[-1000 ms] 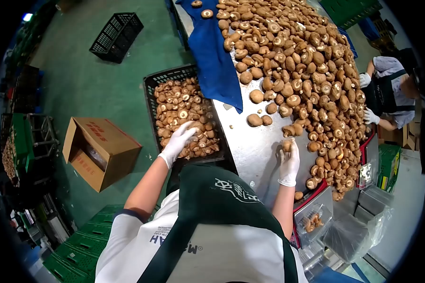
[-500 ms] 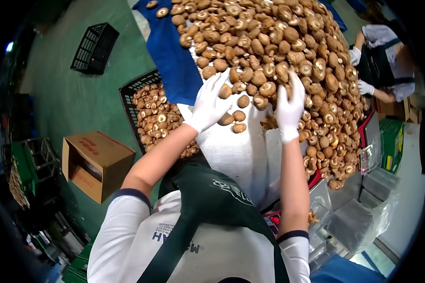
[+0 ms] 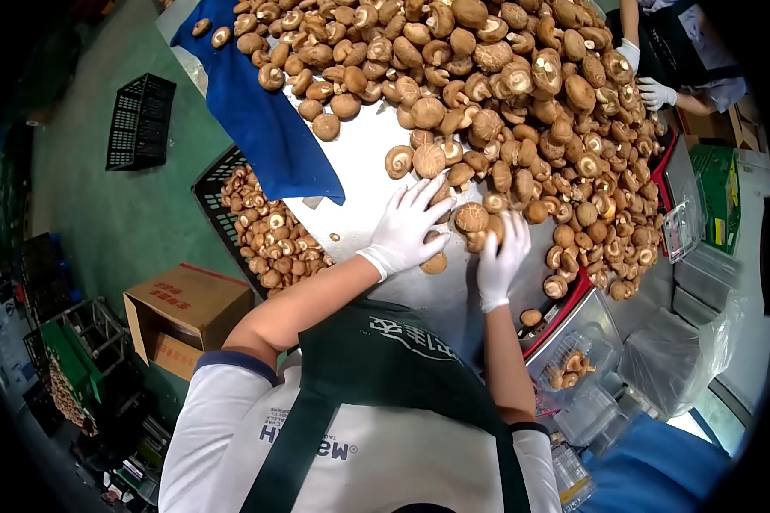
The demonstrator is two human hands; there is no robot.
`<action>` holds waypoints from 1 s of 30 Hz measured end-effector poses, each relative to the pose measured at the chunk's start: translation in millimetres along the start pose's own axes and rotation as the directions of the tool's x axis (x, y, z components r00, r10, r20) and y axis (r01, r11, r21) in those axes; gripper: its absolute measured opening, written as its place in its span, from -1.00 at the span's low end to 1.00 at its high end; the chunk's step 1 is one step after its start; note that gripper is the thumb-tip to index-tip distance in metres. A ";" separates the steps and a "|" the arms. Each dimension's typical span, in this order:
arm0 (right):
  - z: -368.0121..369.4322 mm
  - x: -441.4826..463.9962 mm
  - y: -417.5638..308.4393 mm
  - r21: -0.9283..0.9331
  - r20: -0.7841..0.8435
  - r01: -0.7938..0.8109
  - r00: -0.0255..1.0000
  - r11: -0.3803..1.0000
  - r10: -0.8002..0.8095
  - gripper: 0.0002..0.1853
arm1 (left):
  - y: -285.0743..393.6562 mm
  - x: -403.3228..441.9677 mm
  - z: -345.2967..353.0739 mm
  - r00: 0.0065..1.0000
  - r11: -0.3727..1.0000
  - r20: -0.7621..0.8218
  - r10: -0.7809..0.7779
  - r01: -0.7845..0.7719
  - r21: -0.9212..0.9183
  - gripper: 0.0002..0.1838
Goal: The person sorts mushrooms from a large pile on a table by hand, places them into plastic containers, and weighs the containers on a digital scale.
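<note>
My left hand [image 3: 406, 229], in a white glove, lies low over the metal tabletop [image 3: 359, 162] with its fingers stretched out and apart. It touches brown shiitake mushrooms beside its fingers, and one mushroom [image 3: 434, 261] sits by its thumb. My right hand [image 3: 500, 263], gloved too, has its fingers curled against a shiitake mushroom [image 3: 494, 227] at the near edge of the heap. Another mushroom [image 3: 471, 217] with a cracked cap lies between the two hands. Beyond them spreads the large mushroom heap [image 3: 488, 94].
A black crate [image 3: 207, 190] of mushrooms stands left of the table, beside a blue cloth [image 3: 265, 145]. Further left are a cardboard box [image 3: 188, 299] and a black crate [image 3: 141, 120]. At right are clear plastic trays [image 3: 586, 415] and a co-worker's gloved hand [image 3: 656, 92].
Both hands have come nearer my body, and several mushrooms now lie closer to me. A bare stretch of tabletop shows behind my left hand. The camera view has shifted.
</note>
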State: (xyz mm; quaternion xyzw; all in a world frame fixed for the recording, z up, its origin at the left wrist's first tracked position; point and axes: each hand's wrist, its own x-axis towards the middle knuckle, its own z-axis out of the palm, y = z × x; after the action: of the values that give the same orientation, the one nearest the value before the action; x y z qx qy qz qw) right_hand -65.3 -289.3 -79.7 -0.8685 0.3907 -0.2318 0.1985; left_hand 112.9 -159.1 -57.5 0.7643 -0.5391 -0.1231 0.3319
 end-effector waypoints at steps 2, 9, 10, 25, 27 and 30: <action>-15.8 -21.9 13.0 0.026 -0.017 -0.150 0.989 0.988 0.150 -0.49 | -7.9 -6.7 -2.8 0.998 0.989 -0.056 -0.002 -0.006 -0.149 -0.38; -24.7 -50.4 18.7 0.207 -0.133 -0.276 0.943 0.939 0.306 -0.32 | -39.9 -10.0 -26.1 0.911 0.957 -0.293 -0.290 0.278 -0.083 -0.26; -22.3 -51.9 14.3 0.210 -0.131 -0.260 0.948 0.943 0.291 -0.33 | -40.7 -13.4 -22.1 0.935 0.958 -0.217 -0.279 0.257 -0.127 -0.22; 0.8 10.0 -52.5 0.211 0.178 -0.050 0.984 0.976 0.012 -0.51 | -29.5 13.5 -26.4 0.956 0.966 -0.177 -0.234 0.207 -0.156 -0.19; -10.1 10.7 -49.3 0.319 0.070 0.015 0.997 0.948 -0.039 -0.56 | -28.1 27.8 -21.1 0.977 0.985 -0.129 -0.169 0.170 -0.003 -0.19; -35.4 10.4 -51.0 0.787 0.424 -0.551 0.811 0.279 0.403 -0.60 | -33.6 41.6 -9.0 0.985 0.991 -0.130 -0.111 0.120 0.063 -0.36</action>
State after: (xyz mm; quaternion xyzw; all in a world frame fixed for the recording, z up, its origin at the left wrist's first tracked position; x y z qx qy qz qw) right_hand -49.1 -271.7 -21.5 -0.4878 0.4364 -0.2672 0.7073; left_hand 159.0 -186.7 -65.3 0.8117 -0.4758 -0.0745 0.3305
